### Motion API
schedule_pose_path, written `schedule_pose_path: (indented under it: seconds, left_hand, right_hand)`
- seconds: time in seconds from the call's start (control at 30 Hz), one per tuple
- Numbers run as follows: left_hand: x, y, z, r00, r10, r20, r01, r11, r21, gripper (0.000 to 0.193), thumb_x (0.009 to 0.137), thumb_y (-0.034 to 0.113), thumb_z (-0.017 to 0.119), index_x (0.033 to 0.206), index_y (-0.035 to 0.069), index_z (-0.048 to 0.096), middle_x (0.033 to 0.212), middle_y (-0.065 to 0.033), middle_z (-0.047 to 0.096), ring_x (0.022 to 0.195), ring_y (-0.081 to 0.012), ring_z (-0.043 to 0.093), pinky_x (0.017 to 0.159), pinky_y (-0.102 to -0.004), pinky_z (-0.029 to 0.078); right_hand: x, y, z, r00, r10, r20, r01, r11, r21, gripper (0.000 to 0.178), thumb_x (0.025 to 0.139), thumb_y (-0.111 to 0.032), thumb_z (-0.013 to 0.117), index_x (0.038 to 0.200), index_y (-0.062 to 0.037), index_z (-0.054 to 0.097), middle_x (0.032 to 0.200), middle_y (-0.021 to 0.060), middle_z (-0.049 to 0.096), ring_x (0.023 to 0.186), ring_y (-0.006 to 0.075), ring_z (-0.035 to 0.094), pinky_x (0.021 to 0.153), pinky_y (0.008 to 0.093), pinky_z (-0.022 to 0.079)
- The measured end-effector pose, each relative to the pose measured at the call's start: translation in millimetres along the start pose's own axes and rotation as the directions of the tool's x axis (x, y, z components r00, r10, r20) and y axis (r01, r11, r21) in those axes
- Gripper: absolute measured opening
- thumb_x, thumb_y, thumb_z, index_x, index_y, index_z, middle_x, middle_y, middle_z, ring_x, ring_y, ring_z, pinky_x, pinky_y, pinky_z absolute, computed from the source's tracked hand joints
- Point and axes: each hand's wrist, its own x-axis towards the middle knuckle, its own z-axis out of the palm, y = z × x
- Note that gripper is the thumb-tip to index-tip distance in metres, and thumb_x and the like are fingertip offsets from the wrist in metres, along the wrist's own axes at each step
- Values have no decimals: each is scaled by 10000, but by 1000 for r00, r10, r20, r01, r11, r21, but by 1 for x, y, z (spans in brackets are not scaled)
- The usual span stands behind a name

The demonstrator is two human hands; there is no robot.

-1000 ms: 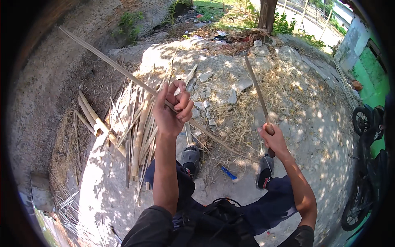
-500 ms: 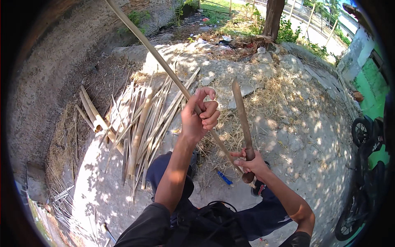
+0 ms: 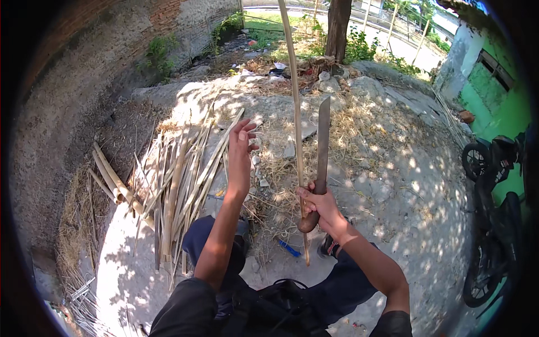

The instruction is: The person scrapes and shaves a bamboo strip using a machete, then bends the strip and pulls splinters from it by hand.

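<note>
My right hand (image 3: 319,206) is closed round the dark wooden handle of a machete (image 3: 323,140), its long blade pointing away from me. The same fingers also pinch a long, thin bamboo strip (image 3: 297,106), which runs upright just left of the blade, out past the top edge and down to a tip below the hand. My left hand (image 3: 240,154) is raised in the air, fingers apart and slightly bent, with nothing in it. It is over the right side of a pile of split bamboo strips (image 3: 182,180) on the ground.
Thicker bamboo poles (image 3: 115,180) lie left of the pile, near a rough wall (image 3: 95,73). A blue tool (image 3: 289,247) rests on the ground between my feet. A motorbike (image 3: 488,224) stands at the right by a green wall (image 3: 499,106). A tree trunk (image 3: 338,28) rises ahead.
My left hand has let go of the bamboo strip and moved left. The strip has swung from a leftward slant to nearly upright, beside the machete in my right hand. The view has shifted slightly right.
</note>
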Motion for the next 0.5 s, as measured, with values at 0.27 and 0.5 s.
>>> schedule_pose_path:
  seconds: [0.27, 0.5]
  left_hand:
    - [-57, -49, 34, 748, -499, 438, 224, 810, 542, 821, 1032, 523, 601, 1545, -47, 312, 1476, -298, 472, 1344, -343, 522, 1081, -451, 460]
    - [-95, -76, 42, 671, -443, 594, 230, 887, 401, 495, 1127, 335, 480, 1455, -33, 437, 1218, -162, 644, 1136, -222, 642, 992, -360, 517]
  right_hand:
    - [49, -57, -42, 921, -277, -273, 362, 867, 343, 309, 938, -40, 766, 922, -174, 488, 866, 11, 667, 555, 53, 456, 557, 245, 412]
    - [62, -64, -57, 935, -227, -273, 338, 805, 488, 346, 922, -66, 797, 915, -176, 470, 943, 33, 694, 563, 48, 458, 577, 236, 433]
